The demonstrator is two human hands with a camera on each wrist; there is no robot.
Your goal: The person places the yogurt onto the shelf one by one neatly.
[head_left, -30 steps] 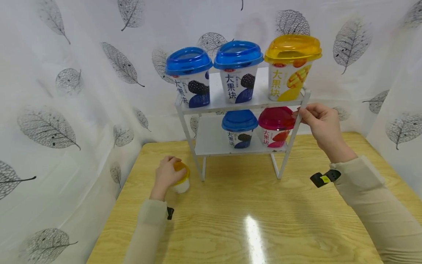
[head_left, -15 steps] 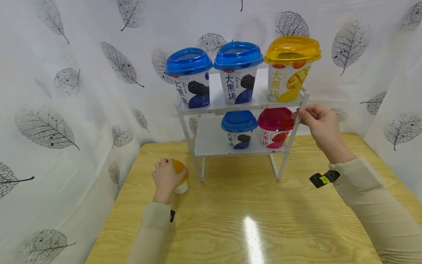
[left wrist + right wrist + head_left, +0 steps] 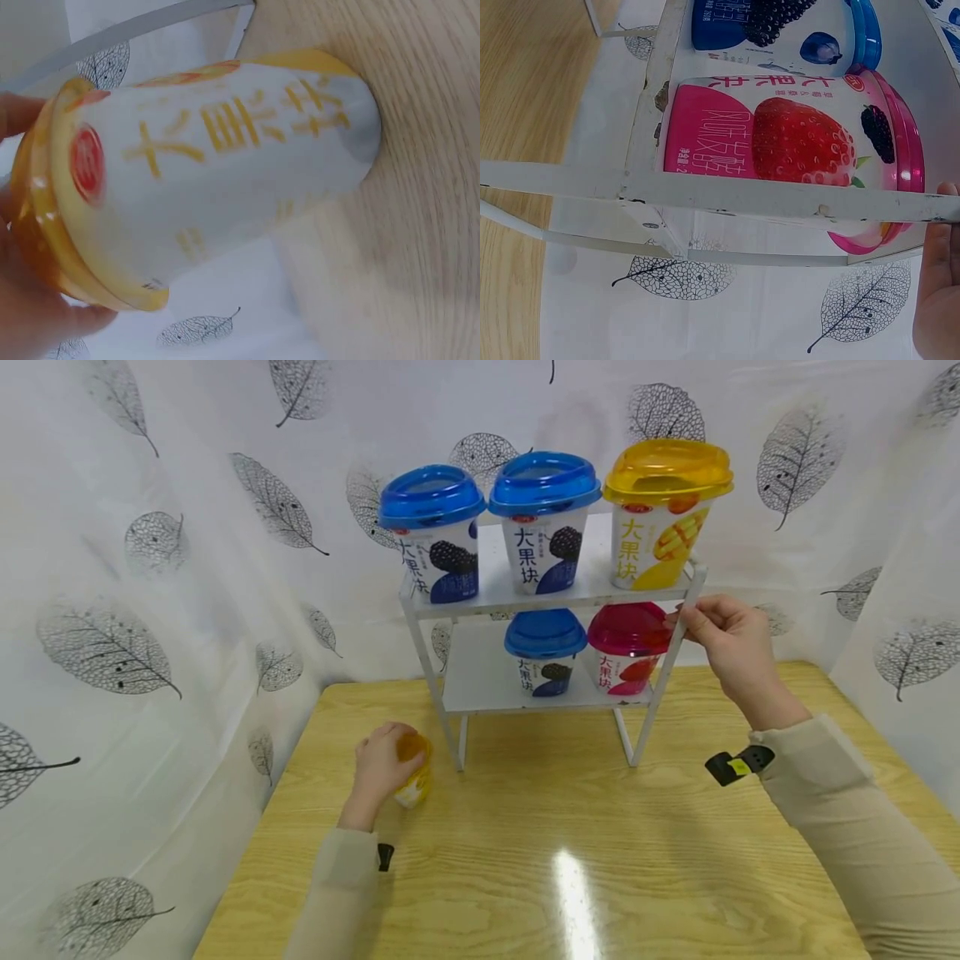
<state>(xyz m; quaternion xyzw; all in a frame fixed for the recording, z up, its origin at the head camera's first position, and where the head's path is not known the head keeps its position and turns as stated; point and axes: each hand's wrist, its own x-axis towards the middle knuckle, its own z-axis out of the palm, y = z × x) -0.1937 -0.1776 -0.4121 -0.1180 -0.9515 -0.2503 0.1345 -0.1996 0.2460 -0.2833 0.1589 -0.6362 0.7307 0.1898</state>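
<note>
In the head view my left hand (image 3: 378, 764) grips a yellow-lidded yogurt cup (image 3: 411, 793) by its lid, left of the rack. The left wrist view shows the cup's lettered side (image 3: 225, 157), its base at the wood tabletop, with fingers round the amber lid (image 3: 49, 214). My right hand (image 3: 738, 652) holds the right front post of the white two-tier rack (image 3: 476, 668) just below the upper shelf. Beside that post a pink-lidded strawberry cup (image 3: 802, 139) stands on the lower shelf. Only part of the right hand shows in the right wrist view.
Two blue-lidded cups (image 3: 438, 560) and a yellow-lidded one (image 3: 660, 539) stand along the upper shelf. Another blue-lidded cup (image 3: 546, 652) is beside the pink one below. Behind the wooden table (image 3: 525, 827) hangs a white leaf-print sheet (image 3: 210, 568).
My left hand has turned the yellow-lidded cup, so yellow print now shows where its side looked plain white. The right hand keeps its place on the rack post.
</note>
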